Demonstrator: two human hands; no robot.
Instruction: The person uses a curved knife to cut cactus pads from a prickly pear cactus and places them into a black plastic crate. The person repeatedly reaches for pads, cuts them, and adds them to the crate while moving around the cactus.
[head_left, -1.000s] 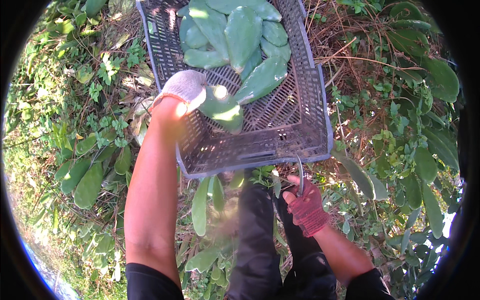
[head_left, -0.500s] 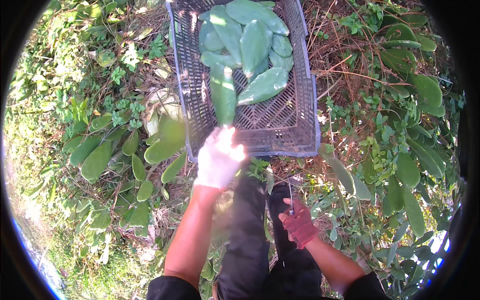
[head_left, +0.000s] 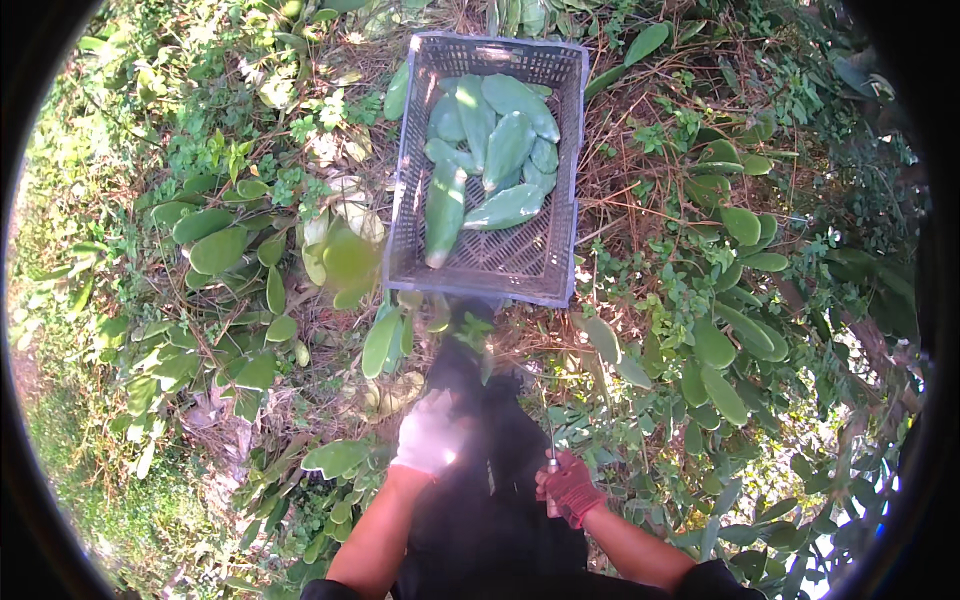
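A dark plastic crate (head_left: pixel 500 290) stands on the ground ahead of me, with several green cactus pads (head_left: pixel 508 150) piled inside it. One long pad (head_left: pixel 444 215) lies against the crate's left side, its lower tip near the front wall. My left hand (head_left: pixel 432 435), in a white glove, is in front of my dark trousers, below the crate and apart from it. Glare and blur hide its fingers, and nothing shows in it. My right hand (head_left: pixel 570 490), in a red glove, is closed around the handle of a thin-bladed knife (head_left: pixel 552 463), its blade pointing up and away from me.
Growing cactus plants crowd both sides, with pads on the left (head_left: pixel 217 250) and on the right (head_left: pixel 722 395). A few pads (head_left: pixel 380 342) hang just below the crate's front left corner. Dry stalks and leafy weeds cover the ground around the crate.
My left hand has let go of the long cactus pad and drawn back toward me, leaving it in the crate. The crate looks smaller and farther off. My right hand still holds the knife.
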